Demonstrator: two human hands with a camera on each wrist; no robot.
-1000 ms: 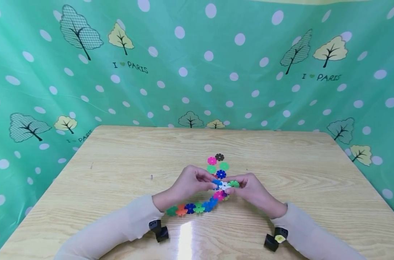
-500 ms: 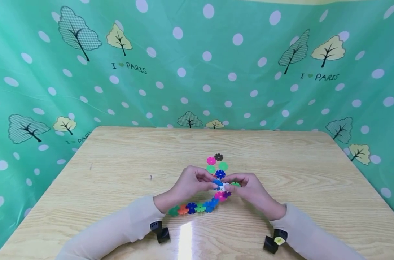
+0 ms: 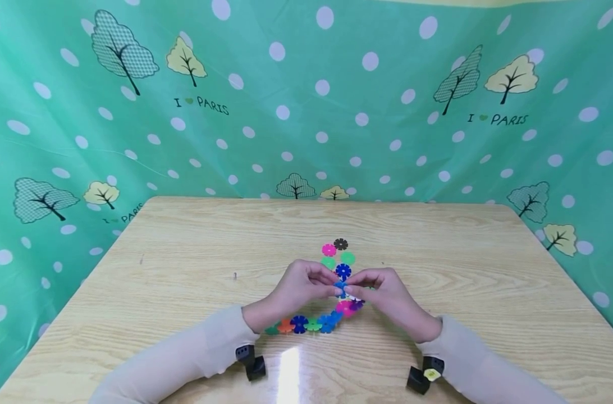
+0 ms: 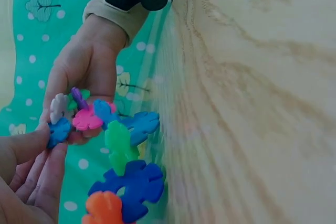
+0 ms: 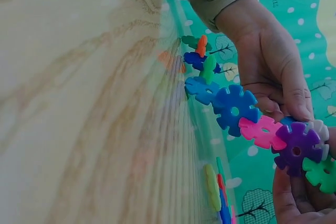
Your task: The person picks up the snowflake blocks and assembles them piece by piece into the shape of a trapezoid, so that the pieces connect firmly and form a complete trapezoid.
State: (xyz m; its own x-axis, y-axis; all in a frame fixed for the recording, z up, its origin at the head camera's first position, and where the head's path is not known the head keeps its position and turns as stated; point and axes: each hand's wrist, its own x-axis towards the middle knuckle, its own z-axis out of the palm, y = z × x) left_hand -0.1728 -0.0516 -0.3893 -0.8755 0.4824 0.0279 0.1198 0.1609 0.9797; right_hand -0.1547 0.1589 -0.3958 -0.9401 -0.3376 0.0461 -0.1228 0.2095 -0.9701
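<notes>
Between thumb and fingers my left hand [image 3: 298, 286] pinches a blue notched snowflake disc [image 4: 59, 132]. My right hand [image 3: 389, 294] grips the white disc [image 4: 60, 107] right against it, and the fingertips of both hands nearly meet. How deep the blue and white slots engage is hidden by the fingers. From the right hand a chain of interlocked discs hangs down and to the left: green [image 5: 320, 174], purple [image 5: 297, 149], pink [image 5: 262, 132], two blue, light green [image 3: 313, 324], dark blue [image 3: 299, 324], orange [image 3: 286, 325] and dark green [image 3: 271, 329].
Loose discs lie on the wooden table [image 3: 210, 235] beyond the hands: brown-black [image 3: 341, 244], pink [image 3: 329, 250], two light green and dark blue [image 3: 343, 270], with a red one mostly covered. A polka-dot green cloth [image 3: 306, 112] stands behind the table.
The right hand has turned slightly, so the white disc and the green disc beside it are now mostly hidden in the head view. The chain has shifted slightly right with the hands.
</notes>
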